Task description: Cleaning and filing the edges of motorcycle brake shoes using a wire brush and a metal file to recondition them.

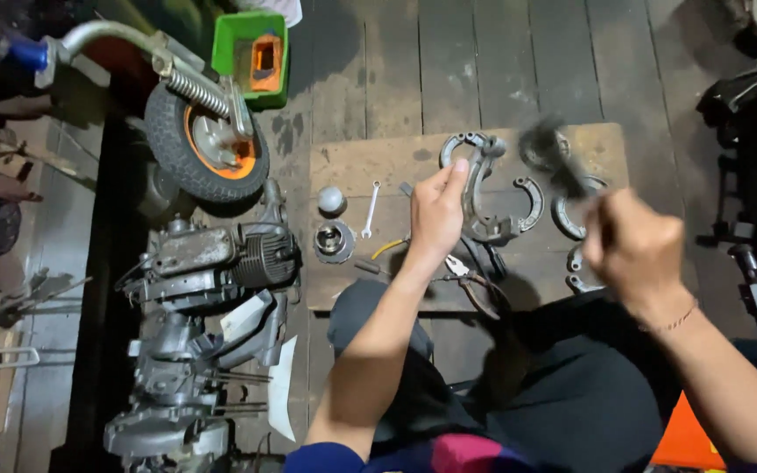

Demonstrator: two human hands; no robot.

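My left hand (436, 213) grips a grey metal brake shoe (475, 180), a curved half-ring, and holds it upright on a brown wooden board (378, 162). My right hand (633, 250) is closed on a dark tool (552, 151) that is blurred by motion; the tool's head is just right of the shoe. Other curved brake shoes (571, 215) lie on the board between my hands. Pliers (475, 285) with dark handles lie near my left wrist.
A small wrench (371, 208), a round grey cap (331, 200) and a round metal part (334, 241) lie on the board's left side. An engine block (212, 258), a small wheel with orange rim (208, 140) and a green bin (251, 54) are at left.
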